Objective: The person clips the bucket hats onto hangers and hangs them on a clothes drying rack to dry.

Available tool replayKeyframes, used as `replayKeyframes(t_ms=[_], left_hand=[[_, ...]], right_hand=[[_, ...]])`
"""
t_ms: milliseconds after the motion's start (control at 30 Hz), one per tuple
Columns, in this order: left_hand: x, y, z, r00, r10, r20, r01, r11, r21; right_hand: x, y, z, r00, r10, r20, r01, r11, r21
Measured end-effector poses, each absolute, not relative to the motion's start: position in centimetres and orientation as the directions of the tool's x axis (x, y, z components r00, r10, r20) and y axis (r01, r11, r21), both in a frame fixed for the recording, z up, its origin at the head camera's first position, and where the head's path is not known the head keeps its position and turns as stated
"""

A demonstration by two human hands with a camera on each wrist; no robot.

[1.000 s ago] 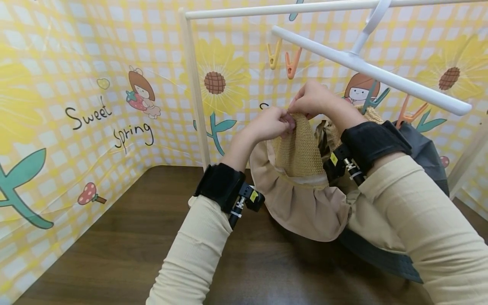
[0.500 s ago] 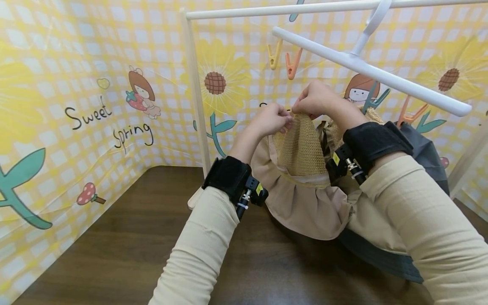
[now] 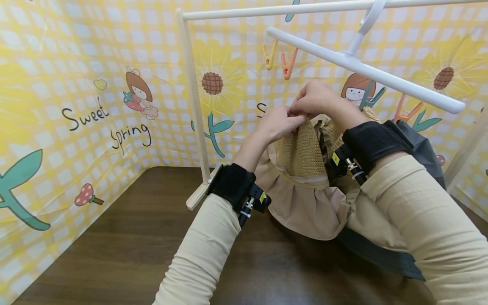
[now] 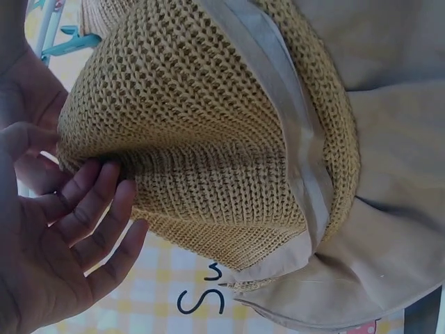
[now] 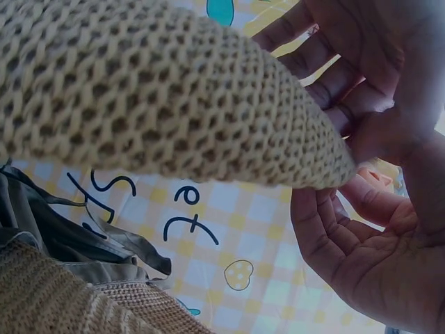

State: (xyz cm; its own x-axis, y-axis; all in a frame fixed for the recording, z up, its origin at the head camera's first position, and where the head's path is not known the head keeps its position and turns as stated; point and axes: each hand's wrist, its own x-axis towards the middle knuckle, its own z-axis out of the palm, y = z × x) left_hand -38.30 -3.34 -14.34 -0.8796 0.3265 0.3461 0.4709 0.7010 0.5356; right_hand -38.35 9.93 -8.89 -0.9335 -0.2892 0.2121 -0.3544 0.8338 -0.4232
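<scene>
A sun hat [image 3: 301,156] with a knitted straw-coloured crown and a ruffled beige fabric brim hangs between my hands, its inside lining band facing me. My right hand [image 3: 316,99] pinches the top of the crown. Close against it, my left hand [image 3: 278,123] grips the same gathered edge with curled fingers. In the left wrist view, the left fingers [image 4: 83,216] press into a fold of the crown [image 4: 195,139]. The right wrist view shows the crown's tip [image 5: 306,160] between both hands. Just above hang a yellow clothespin [image 3: 269,56] and an orange clothespin [image 3: 288,64].
A white hanger [image 3: 366,67] hangs tilted from the wooden rack's bar [image 3: 274,9]. A teal clothespin [image 3: 370,98] and an orange clothespin [image 3: 406,110] at its right hold another straw-coloured hat and a dark grey hat [image 3: 419,144]. Below lies a brown tabletop [image 3: 126,245].
My left hand has shifted slightly right and closer to the right hand, its thumb now lying across the crown's top. The right hand stays nearly in place, and the hat has barely moved.
</scene>
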Motion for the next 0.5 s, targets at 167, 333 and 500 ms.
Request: replayKeyframes(t_ms=[167,333,500], left_hand=[[-38.1,-3.1,-14.3,-0.871,0.299,0.39,0.476,0.711,0.517],[-37.9,-3.0,-14.4,-0.846,0.298,0.442,0.505,0.713,0.486],[-37.7,-2.9,-14.6,-0.827,0.284,0.485,0.512,0.737,0.441]], right_hand=[[-38.1,9.8,-8.7,-0.929,-0.302,0.213,-0.367,0.823,-0.433],[-37.7,9.9,-8.5,-0.937,-0.309,0.166,-0.35,0.804,-0.48],[-37.4,11.1,-7.8,-0.944,-0.287,0.164,-0.33,0.8,-0.502]])
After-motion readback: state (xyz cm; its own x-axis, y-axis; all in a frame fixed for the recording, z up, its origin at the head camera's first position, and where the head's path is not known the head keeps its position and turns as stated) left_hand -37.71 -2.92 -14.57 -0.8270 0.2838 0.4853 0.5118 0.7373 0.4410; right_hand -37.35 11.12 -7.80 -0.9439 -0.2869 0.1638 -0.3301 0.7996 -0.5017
